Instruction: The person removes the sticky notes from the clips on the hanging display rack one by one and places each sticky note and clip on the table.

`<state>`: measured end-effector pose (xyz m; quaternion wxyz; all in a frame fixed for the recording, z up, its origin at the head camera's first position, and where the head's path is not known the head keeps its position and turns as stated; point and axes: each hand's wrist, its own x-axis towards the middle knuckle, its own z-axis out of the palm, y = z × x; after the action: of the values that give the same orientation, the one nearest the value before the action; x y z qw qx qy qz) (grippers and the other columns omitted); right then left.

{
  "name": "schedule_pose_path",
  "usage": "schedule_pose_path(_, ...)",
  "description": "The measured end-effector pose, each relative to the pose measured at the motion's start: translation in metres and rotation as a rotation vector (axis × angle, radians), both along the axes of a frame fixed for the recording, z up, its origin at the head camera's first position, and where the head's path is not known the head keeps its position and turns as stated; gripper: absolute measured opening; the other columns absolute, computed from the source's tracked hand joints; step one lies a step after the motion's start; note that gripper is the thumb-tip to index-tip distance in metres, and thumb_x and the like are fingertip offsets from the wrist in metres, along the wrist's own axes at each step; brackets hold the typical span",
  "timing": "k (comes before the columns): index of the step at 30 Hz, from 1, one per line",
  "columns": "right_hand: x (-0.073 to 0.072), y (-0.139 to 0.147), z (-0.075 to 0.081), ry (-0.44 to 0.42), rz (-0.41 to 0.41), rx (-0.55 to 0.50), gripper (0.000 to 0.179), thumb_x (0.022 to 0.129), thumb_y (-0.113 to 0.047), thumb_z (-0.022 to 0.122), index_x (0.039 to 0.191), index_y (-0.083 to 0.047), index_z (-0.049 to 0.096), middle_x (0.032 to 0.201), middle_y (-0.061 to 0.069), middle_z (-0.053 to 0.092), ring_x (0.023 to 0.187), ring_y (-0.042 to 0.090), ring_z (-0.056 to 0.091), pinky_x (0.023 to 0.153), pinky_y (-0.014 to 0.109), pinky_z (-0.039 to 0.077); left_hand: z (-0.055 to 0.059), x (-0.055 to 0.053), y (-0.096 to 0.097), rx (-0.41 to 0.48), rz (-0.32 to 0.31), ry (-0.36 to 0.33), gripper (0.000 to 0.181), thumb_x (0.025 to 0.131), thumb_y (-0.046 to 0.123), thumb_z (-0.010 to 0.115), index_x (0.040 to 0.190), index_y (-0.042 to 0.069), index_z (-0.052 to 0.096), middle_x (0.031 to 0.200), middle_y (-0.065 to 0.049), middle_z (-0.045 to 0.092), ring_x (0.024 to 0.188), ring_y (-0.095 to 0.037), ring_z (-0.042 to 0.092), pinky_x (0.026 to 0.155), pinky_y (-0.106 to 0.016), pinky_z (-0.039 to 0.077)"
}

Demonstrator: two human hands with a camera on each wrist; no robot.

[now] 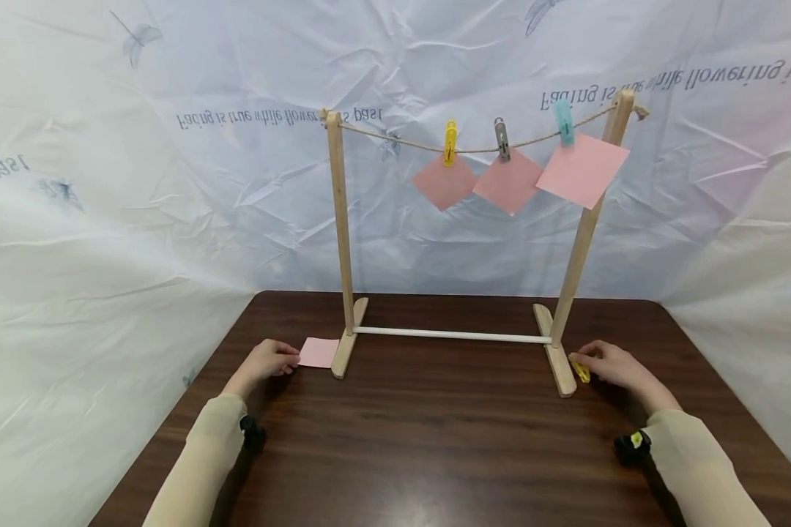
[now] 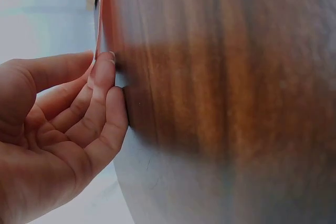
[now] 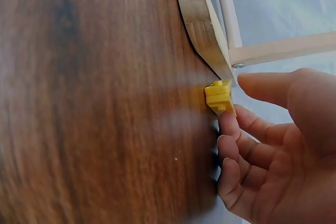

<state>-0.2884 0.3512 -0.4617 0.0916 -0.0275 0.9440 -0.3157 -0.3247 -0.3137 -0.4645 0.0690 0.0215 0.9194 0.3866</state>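
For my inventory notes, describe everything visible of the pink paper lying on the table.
The pink paper is a plain, thin, roughly square sheet, with no marks visible. It lies on the dark brown table, its right edge close beside the left foot of the wooden stand; whether they touch is unclear. The left hand has its grip on the left edge, between thumb and fingers.

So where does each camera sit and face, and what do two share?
Head: on the head, looking forward and down at clothesline rack; both sleeved arms show.
Left wrist: worn there, facing tabletop pink paper; left hand shows.
Right wrist: worn there, facing lower yellow clothespin; right hand shows.
Head and right wrist share that clothespin.
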Motion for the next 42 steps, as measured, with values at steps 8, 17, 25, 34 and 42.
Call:
schedule_pose_path(8,-0.001,-0.003,-0.001,0.009,0.043,-0.053,0.058,0.109,-0.036,0.046,0.135,0.016,0.046,0.1,0.017,0.064,0.082,0.025,0.061,0.068,0.04,0.053,-0.006,0.002,-0.003,0.022,-0.002,-0.001,0.024,0.099,0.013,0.064,0.109,-0.009,0.071,0.084,-0.009,0.071,0.072,-0.018,0.066,0.066,-0.031,0.056)
schedule_pose_path(17,-0.002,-0.002,-0.005,-0.015,0.044,-0.082,0.058,0.109,-0.034,0.045,0.137,0.016,0.044,0.108,0.022,0.064,0.09,0.028,0.062,0.074,0.043,0.054,-0.012,0.007,-0.003,0.043,0.028,-0.015,0.025,0.099,0.016,0.066,0.109,-0.007,0.072,0.084,-0.007,0.071,0.072,-0.017,0.066,0.067,-0.03,0.055)
schedule_pose_path(25,0.001,0.003,-0.004,-0.038,0.028,-0.103,0.059,0.11,-0.034,0.043,0.138,0.017,0.043,0.108,0.022,0.062,0.09,0.028,0.061,0.074,0.041,0.054,-0.008,-0.001,0.002,0.095,0.09,-0.018,0.025,0.101,0.014,0.061,0.11,-0.009,0.069,0.081,-0.007,0.072,0.072,-0.016,0.067,0.068,-0.032,0.057)
schedule_pose_path(34,0.001,0.007,-0.001,-0.046,0.014,-0.127,0.059,0.11,-0.033,0.04,0.14,0.018,0.04,0.108,0.021,0.062,0.086,0.022,0.061,0.072,0.036,0.051,-0.003,-0.008,0.003,0.111,0.11,-0.028,0.027,0.103,0.014,0.058,0.111,-0.011,0.067,0.079,-0.007,0.071,0.071,-0.014,0.068,0.069,-0.031,0.058)
schedule_pose_path(42,0.006,0.005,-0.004,-0.039,-0.015,-0.172,0.06,0.11,-0.033,0.041,0.139,0.02,0.04,0.11,0.026,0.062,0.094,0.03,0.062,0.075,0.037,0.054,-0.002,-0.004,-0.001,0.13,0.128,-0.042,0.029,0.104,0.013,0.056,0.115,-0.013,0.064,0.082,-0.011,0.072,0.072,-0.016,0.07,0.071,-0.032,0.059)
